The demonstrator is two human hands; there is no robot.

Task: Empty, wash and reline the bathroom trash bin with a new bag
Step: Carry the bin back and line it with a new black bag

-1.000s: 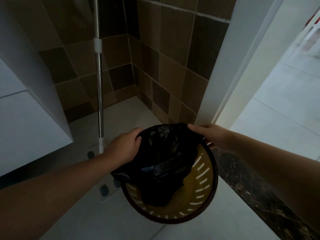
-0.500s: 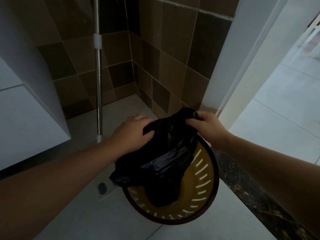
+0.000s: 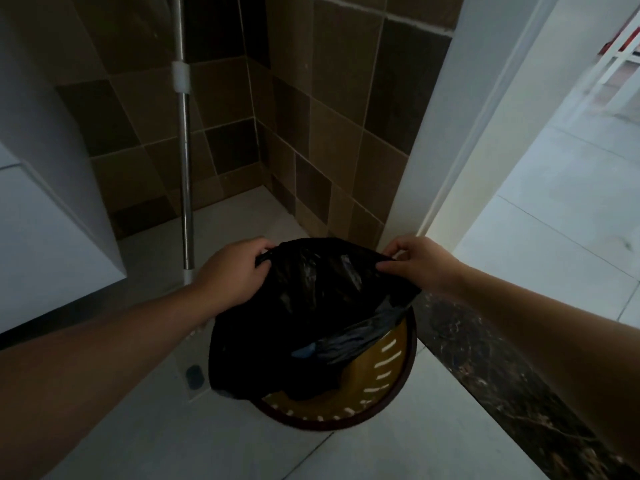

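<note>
Head view, dim light. Left hand [image 3: 231,274] and right hand [image 3: 417,263] each pinch the top edge of the black bag [image 3: 311,306], fingers curled round the plastic, drawing its mouth apart between them. Bag hangs from both grips with its lower part inside the trash bin [image 3: 398,362]; bin sits on the pale floor [image 3: 145,438], directly below the hands, its yellow slotted inner wall exposed on the right side. Whether the bag holds anything: cannot tell, interior too dark. Judged step: emptying phase, old liner gathered at the rim for removal; washing and relining not yet started. Next move likely calls for bringing the two held edges together and lifting straight up so the plastic clears the rim without snagging or spilling. Clearances: metal pole [image 3: 186,174] stands just left of the left hand; white cabinet [image 3: 45,244] overhangs further left; tiled wall [image 3: 329,150] corner behind the bin; white door frame [image 3: 436,161] close beside the right hand; dark marble threshold [image 3: 485,358] runs along the bin's right. Open room lies upward and through the doorway on the right.
</note>
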